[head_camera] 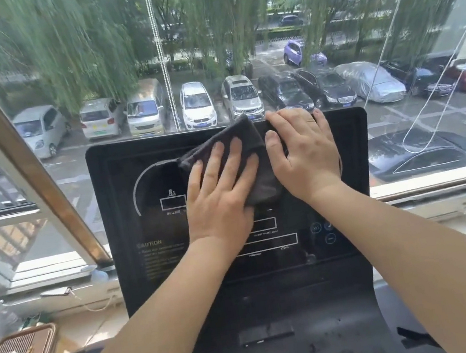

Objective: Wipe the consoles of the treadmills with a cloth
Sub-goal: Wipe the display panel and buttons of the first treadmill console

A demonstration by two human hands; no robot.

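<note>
We have one dark grey cloth (pixel 239 145), folded, lying on the upper middle of the one black treadmill console (pixel 138 166) in view. Its top corner pokes just past the console's upper edge. Both of our hands are on it. Our left hand (pixel 221 190) lies flat on the cloth's left half, its four fingers straight and spread, pressing it to the panel. Our right hand (pixel 304 152) lies flat too, fingers straight and reaching the top edge, thumb along the cloth's right side and palm covering its right border. Bare panel remains to the left, around the white arc and the INCLINE box, and below, down past the CAUTION text; a narrower strip stays free at the right edge. Just behind the console stands the window (pixel 55 67), with one bead cord (pixel 160 50) hanging down it
</note>
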